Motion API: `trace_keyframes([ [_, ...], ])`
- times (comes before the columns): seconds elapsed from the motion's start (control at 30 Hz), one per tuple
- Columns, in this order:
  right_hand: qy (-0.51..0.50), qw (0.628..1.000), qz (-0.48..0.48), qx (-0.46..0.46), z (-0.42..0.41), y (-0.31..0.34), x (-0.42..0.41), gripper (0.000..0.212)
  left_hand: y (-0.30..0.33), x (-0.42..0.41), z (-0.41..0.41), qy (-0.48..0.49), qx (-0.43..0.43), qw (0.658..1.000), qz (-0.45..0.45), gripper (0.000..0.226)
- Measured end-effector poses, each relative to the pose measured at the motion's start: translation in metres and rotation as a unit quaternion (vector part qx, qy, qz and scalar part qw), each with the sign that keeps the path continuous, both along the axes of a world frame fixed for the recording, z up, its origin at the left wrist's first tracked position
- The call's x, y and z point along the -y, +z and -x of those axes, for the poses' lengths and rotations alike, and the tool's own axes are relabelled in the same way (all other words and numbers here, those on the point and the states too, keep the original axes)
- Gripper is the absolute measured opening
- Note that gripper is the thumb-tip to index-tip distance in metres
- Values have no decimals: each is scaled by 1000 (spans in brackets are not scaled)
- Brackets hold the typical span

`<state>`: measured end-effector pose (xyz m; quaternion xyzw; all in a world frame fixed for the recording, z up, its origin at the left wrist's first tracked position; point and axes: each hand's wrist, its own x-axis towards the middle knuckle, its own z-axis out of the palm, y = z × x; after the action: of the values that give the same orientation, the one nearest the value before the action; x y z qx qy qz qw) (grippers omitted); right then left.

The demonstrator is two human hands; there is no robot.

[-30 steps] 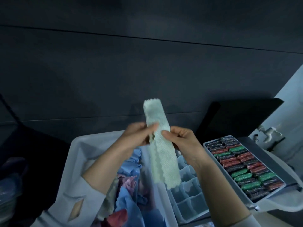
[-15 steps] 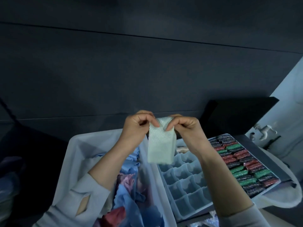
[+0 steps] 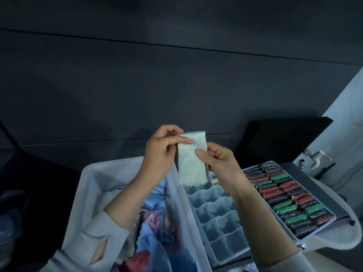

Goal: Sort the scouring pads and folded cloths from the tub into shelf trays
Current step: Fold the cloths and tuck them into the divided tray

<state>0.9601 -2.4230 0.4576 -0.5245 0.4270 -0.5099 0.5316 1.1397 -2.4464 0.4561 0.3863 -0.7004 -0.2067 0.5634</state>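
A pale green textured cloth [image 3: 191, 163], folded to a short rectangle, hangs upright above the trays. My left hand [image 3: 161, 154] pinches its top left edge between thumb and fingers. My right hand [image 3: 218, 160] pinches its right side. Below them a white tub [image 3: 88, 185] holds several loose blue, pink and red cloths [image 3: 155, 222]. Right of the tub lies a white tray with a grid of compartments [image 3: 218, 218], most of which look bare. Further right a tray [image 3: 322, 226] is packed with rows of green, red and dark scouring pads [image 3: 284, 197].
A dark panelled wall fills the upper view. A black board [image 3: 284, 142] leans behind the pad tray. A white tap fitting [image 3: 316, 158] sits at the right on a pale surface. Dark, unclear shapes lie at the far left.
The cloth went from a long strip held at its middle to a folded short rectangle. Both hands rose slightly and shifted their pinch to its upper part.
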Motion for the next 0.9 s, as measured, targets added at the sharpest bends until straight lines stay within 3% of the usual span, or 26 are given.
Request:
trace_keyframes([
  [0.07, -42, 999, 20, 14, 0, 2, 3, 17, 0, -6, -4, 56, 6, 998, -35, 49],
  [0.13, -76, 994, 76, 10, 0, 4, 6, 18, 4, -16, -3, 53, -22, 983, -173, 28],
  [0.17, -70, 991, 116, -5, 1, 5, 6, 20, 7, -19, -1, -3, -64, 954, -293, 33],
  [0.23, -3, 980, 188, -69, 3, 2, 7, 28, 9, -21, 1, -138, -151, 844, -496, 76],
  [0.3, 83, 961, 214, -155, 4, -3, 7, 32, 9, -20, 0, -217, -229, 772, -551, 85],
  [0.33, 118, 949, 220, -191, 6, -7, 6, 31, 8, -18, -2, -221, -259, 763, -550, 78],
  [0.4, 136, 942, 223, -212, 5, -12, 4, 32, 5, -16, -1, -198, -280, 784, -517, 51],
  [0.5, 12, 985, 142, -95, 7, -13, 2, 40, -4, -15, 1, -147, -276, 826, -469, 22],
  [0.57, -15, 998, 53, -21, 9, -12, 2, 26, -5, -19, 4, -143, -268, 845, -440, 21],
  [0.63, 22, 999, -9, -30, 7, -13, 0, 39, -6, -22, 8, -143, -243, 864, -416, 22],
  [0.77, 11, 996, -4, -84, -4, -14, -1, 40, -7, -27, 18, -162, -183, 890, -384, 17],
  [0.9, 22, 998, 1, -61, -6, -11, -2, 26, -10, -28, 19, -138, -120, 918, -353, 21],
])
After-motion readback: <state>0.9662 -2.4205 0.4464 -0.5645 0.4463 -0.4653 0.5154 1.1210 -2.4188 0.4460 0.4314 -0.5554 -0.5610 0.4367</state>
